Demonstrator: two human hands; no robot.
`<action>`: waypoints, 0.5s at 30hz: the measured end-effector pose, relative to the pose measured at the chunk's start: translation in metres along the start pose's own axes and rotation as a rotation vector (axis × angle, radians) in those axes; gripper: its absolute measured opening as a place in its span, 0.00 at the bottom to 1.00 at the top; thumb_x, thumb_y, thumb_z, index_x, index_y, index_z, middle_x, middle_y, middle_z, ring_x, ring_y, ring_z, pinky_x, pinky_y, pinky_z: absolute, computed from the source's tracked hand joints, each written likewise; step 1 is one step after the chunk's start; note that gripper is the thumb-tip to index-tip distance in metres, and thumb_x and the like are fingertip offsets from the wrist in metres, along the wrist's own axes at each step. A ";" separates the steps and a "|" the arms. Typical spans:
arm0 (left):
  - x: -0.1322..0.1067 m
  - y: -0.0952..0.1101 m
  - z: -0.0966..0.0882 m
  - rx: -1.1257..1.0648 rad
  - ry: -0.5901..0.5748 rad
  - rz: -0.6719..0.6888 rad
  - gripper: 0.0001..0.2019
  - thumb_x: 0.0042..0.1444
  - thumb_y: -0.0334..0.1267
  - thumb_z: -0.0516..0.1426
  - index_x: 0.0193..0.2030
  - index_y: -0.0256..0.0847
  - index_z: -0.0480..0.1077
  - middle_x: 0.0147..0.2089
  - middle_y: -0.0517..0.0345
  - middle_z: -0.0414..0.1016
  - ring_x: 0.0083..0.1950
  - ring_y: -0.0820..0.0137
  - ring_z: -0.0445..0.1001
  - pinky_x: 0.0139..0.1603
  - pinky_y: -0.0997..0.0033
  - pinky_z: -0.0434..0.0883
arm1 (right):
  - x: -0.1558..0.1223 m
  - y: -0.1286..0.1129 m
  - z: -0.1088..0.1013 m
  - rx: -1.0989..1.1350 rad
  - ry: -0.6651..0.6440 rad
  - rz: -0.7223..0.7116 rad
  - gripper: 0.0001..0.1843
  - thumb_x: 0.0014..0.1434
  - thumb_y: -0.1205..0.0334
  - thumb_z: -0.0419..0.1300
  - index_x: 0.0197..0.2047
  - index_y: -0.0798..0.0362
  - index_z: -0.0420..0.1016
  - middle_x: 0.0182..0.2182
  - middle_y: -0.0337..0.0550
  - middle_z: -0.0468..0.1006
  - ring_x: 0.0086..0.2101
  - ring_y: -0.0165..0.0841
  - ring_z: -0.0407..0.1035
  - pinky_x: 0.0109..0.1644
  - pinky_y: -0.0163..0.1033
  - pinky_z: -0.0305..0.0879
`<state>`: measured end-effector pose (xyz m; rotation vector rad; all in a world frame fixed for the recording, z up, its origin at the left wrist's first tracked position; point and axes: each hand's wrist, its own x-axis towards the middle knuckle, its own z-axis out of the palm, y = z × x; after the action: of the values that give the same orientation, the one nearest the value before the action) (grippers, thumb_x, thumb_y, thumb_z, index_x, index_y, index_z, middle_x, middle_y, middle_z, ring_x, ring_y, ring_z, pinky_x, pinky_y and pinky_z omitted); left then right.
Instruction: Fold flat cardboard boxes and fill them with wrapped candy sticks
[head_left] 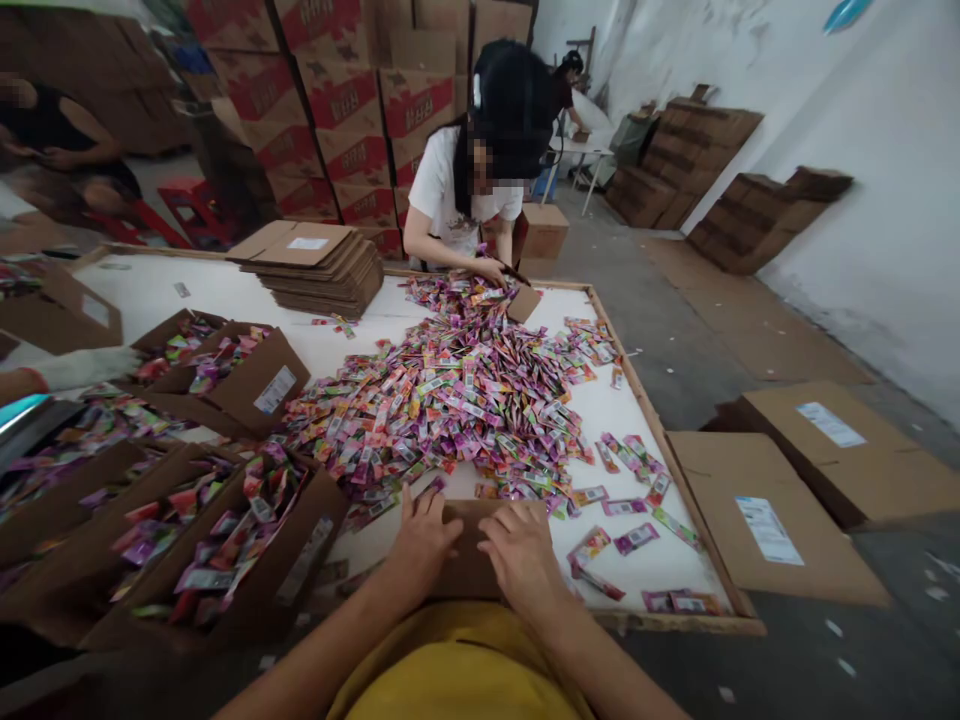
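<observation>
A brown cardboard box point(471, 562) is close in front of my body at the table's near edge. My left hand point(424, 548) grips its left side, fingers bent over the top. On the opposite side my right hand point(519, 552) holds it the same way, fingers curled toward the middle. What is inside the box cannot be seen from here. Just beyond lies a big heap of small, colourful, mostly purple and pink sachets point(450, 400), reaching almost to my fingertips. Single sachets point(637, 538) are scattered to the right of my right hand.
Boxes filled with sachets point(255, 510) crowd the left. Flattened cartons point(315, 260) are stacked farther back. Across the white, wood-rimmed table point(660, 430), a person point(465, 190) handles a small carton. A gloved hand point(90, 368) reaches in from the left. Labelled boxes point(772, 510) stand at right.
</observation>
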<state>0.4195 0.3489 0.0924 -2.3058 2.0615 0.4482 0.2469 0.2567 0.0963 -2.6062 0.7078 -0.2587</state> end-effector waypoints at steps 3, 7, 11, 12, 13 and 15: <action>-0.001 0.002 0.016 -0.048 0.029 0.094 0.11 0.56 0.38 0.62 0.46 0.44 0.74 0.68 0.39 0.60 0.71 0.47 0.55 0.69 0.29 0.40 | 0.005 0.014 0.029 -0.056 -0.057 0.029 0.09 0.62 0.71 0.53 0.38 0.52 0.73 0.39 0.44 0.75 0.43 0.39 0.63 0.50 0.45 0.55; -0.007 0.001 0.023 -0.128 0.033 0.165 0.27 0.51 0.50 0.64 0.57 0.46 0.69 0.74 0.36 0.48 0.74 0.43 0.47 0.68 0.26 0.36 | 0.004 0.019 0.051 -0.082 -0.056 0.035 0.10 0.61 0.71 0.50 0.40 0.52 0.71 0.42 0.46 0.73 0.45 0.41 0.63 0.53 0.48 0.56; 0.004 0.008 0.010 -0.133 -0.076 0.208 0.60 0.34 0.63 0.68 0.73 0.50 0.48 0.75 0.30 0.40 0.72 0.29 0.42 0.62 0.18 0.34 | 0.023 0.036 0.032 0.240 -0.066 0.109 0.11 0.58 0.71 0.51 0.37 0.52 0.73 0.40 0.46 0.76 0.42 0.38 0.68 0.52 0.47 0.62; 0.008 0.008 0.005 -0.121 -0.084 0.194 0.61 0.33 0.60 0.69 0.73 0.53 0.46 0.75 0.32 0.41 0.72 0.28 0.42 0.62 0.19 0.35 | 0.032 0.050 0.023 0.413 -0.084 0.139 0.10 0.58 0.69 0.53 0.38 0.51 0.75 0.39 0.45 0.77 0.41 0.37 0.70 0.50 0.46 0.65; 0.011 0.006 0.000 -0.119 -0.085 0.169 0.61 0.31 0.57 0.70 0.73 0.56 0.46 0.75 0.35 0.44 0.72 0.29 0.44 0.64 0.21 0.37 | 0.041 0.068 0.014 0.602 -0.086 0.183 0.10 0.58 0.64 0.55 0.41 0.50 0.75 0.40 0.44 0.79 0.39 0.37 0.71 0.48 0.45 0.67; 0.009 -0.004 -0.006 -0.167 -0.061 0.058 0.58 0.30 0.53 0.71 0.71 0.60 0.52 0.72 0.40 0.53 0.71 0.34 0.51 0.67 0.29 0.46 | 0.056 0.120 -0.001 0.915 0.002 0.337 0.20 0.56 0.51 0.59 0.50 0.50 0.74 0.43 0.46 0.80 0.40 0.38 0.74 0.47 0.46 0.70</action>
<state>0.4252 0.3396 0.0959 -2.2908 2.1431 0.7107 0.2412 0.1340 0.0477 -1.6001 0.7747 -0.3701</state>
